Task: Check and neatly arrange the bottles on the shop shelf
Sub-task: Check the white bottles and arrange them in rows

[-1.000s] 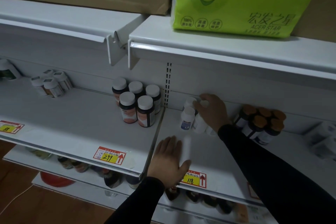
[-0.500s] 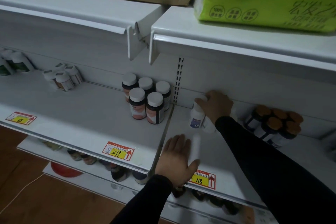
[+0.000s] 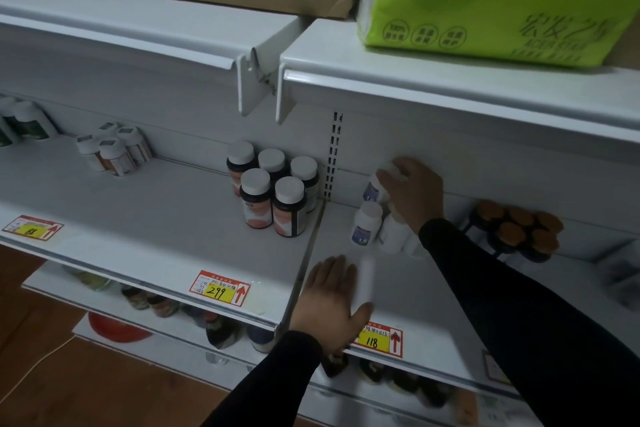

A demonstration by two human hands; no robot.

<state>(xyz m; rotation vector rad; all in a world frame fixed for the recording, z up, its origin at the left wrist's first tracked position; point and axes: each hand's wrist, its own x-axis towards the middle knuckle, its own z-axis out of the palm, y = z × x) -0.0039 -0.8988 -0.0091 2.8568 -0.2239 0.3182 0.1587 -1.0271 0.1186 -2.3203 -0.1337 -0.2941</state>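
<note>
White bottles (image 3: 367, 224) stand in a small bunch at the back of the shelf (image 3: 433, 288). The right hand (image 3: 414, 196) reaches over them, its fingers curled on the cap of the back bottle. The left hand (image 3: 330, 302) lies flat on the shelf, fingers straight, by the 118 price tag (image 3: 379, 340). Five dark bottles (image 3: 273, 187) stand to the left.

One head-worn camera looks forward and down, close to the shelf (image 3: 173, 218); upper shelf (image 3: 450, 80) at twelve o'clock, floor (image 3: 52, 374) at seven.
</note>
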